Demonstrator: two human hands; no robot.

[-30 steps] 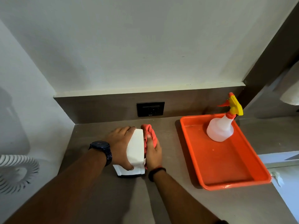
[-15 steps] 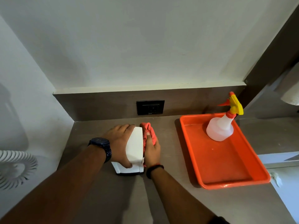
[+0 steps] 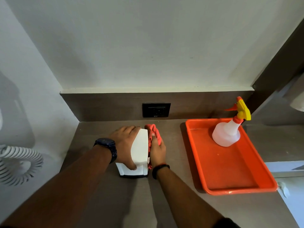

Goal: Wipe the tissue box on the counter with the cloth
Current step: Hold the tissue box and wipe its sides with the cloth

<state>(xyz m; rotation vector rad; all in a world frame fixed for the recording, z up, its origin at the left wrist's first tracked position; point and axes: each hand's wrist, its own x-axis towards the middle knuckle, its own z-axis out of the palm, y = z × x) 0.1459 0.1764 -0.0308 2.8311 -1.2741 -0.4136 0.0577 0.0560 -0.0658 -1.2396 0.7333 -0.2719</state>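
A white tissue box [image 3: 139, 148] with a dark base stands on the grey-brown counter [image 3: 172, 203], near the middle. My left hand [image 3: 125, 143], with a dark watch on its wrist, grips the box from its left side, thumb on the near face. My right hand [image 3: 157, 149] presses a bunched red cloth [image 3: 153, 131] flat against the box's right side. The cloth sticks out past my fingers at the far end and below my palm at the near end.
An orange tray [image 3: 230, 176] lies to the right with a white spray bottle [image 3: 227, 131] with a yellow and orange head at its far end. A black wall socket [image 3: 156, 110] sits behind the box. A white coiled cord [image 3: 18, 163] hangs on the left wall.
My right hand with the cloth has slid slightly along the box's right side. My left hand keeps its hold and the box stays in place.
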